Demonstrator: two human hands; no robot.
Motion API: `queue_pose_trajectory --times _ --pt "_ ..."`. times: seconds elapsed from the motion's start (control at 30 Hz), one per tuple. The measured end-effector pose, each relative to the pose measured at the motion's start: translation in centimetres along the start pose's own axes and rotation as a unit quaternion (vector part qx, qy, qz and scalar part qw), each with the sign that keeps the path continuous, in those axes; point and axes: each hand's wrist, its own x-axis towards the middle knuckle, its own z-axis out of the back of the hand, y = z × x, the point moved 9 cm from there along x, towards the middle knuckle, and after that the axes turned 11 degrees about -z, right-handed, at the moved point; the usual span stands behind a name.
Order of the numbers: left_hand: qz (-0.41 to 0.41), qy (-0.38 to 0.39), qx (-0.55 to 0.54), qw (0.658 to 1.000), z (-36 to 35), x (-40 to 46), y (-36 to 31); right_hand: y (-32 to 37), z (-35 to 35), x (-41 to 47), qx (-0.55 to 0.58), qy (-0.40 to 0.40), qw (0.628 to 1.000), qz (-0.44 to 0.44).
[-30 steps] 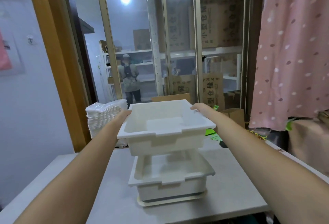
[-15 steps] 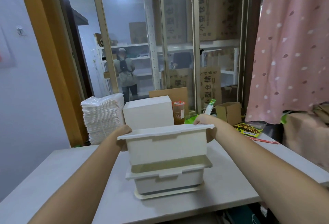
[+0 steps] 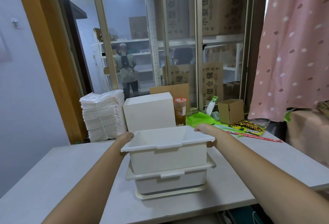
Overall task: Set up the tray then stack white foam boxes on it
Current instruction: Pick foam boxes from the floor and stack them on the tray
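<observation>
A cream tray (image 3: 169,194) lies on the grey table (image 3: 62,179) in front of me. On it sits a white foam box (image 3: 170,181), open at the top. A second white foam box (image 3: 169,158) rests partly inside the first one, slightly tilted. My left hand (image 3: 125,138) grips its left rim and my right hand (image 3: 203,129) grips its far right rim. Most of both hands is hidden behind the box.
A tall stack of flat white foam pieces (image 3: 103,115) and a closed white box (image 3: 150,113) stand at the table's back. A drink cup (image 3: 180,111), green sheets (image 3: 199,119), a small cardboard box (image 3: 231,110) and a pink curtain (image 3: 292,45) lie to the right.
Both hands have lowered the upper foam box from well above the table down into the lower box on the tray.
</observation>
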Motion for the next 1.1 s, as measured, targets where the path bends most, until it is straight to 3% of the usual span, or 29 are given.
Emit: queue_pose_trajectory --times 0.2,0.37,0.7,0.97,1.1 --pt "0.024 -0.011 -0.008 1.0 -0.1 -0.1 0.3 1.7 0.1 0.0 -0.072 -0.025 0.995 0.07" --pt "-0.029 -0.027 0.096 0.995 0.1 0.6 -0.6 1.2 -0.1 0.8 -0.112 -0.049 0.991 0.049" --pt "-0.034 -0.014 0.061 0.997 -0.5 1.1 0.6 0.1 -0.4 2.2 -0.041 -0.03 0.998 0.028" --pt "-0.066 -0.004 0.04 0.997 -1.3 0.6 1.1 -0.4 -0.9 3.3 -0.05 -0.053 0.995 0.069" --pt "-0.04 -0.004 0.06 0.997 -1.6 0.0 3.1 -1.7 -1.7 4.0 -0.052 -0.064 0.993 0.085"
